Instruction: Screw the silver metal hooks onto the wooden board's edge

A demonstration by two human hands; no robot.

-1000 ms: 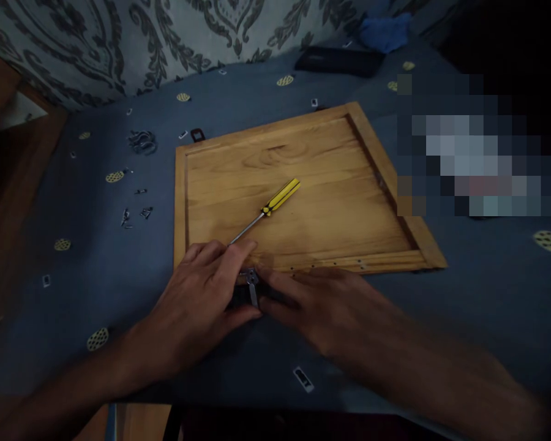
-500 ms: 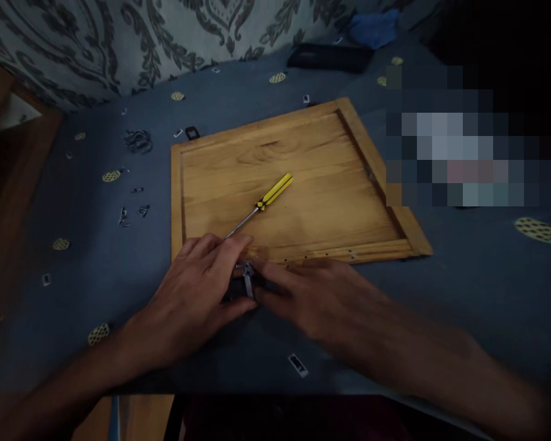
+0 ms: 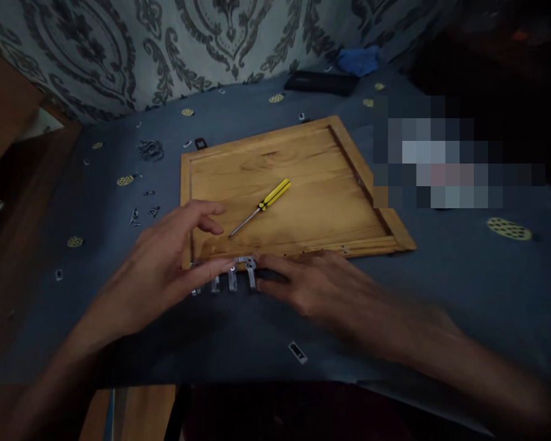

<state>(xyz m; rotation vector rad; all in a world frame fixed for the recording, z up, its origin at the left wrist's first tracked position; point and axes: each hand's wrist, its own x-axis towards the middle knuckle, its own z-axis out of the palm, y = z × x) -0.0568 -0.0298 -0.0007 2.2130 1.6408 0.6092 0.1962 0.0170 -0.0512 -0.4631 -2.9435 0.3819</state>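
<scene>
A shallow wooden panel with a raised frame [image 3: 312, 208] lies on the blue cloth. Along its near edge runs a metal rail with several downward hooks [image 3: 232, 279]. My right hand [image 3: 316, 285] pinches the rail's right end against the wood, its fingertips partly hidden. Above the rail's left part, my left hand [image 3: 165, 251] is open, with fingers spread over the frame's near left corner and the thumb lying across the rail. Inside the panel rests a yellow-and-black screwdriver [image 3: 274, 195], its tip pointing toward my left hand.
Small screws [image 3: 134, 215] lie left of the panel, and a pile of dark hooks or rings [image 3: 150, 150] lies farther back. A black case [image 3: 321, 84] and a blue rag [image 3: 358, 60] are near the patterned wall. At right is a blurred-out area [image 3: 436, 153].
My left hand has lifted off and moved left, its fingers spreading and uncovering more of the hooks. My right hand stays on the rail's right end. The view has shifted slightly.
</scene>
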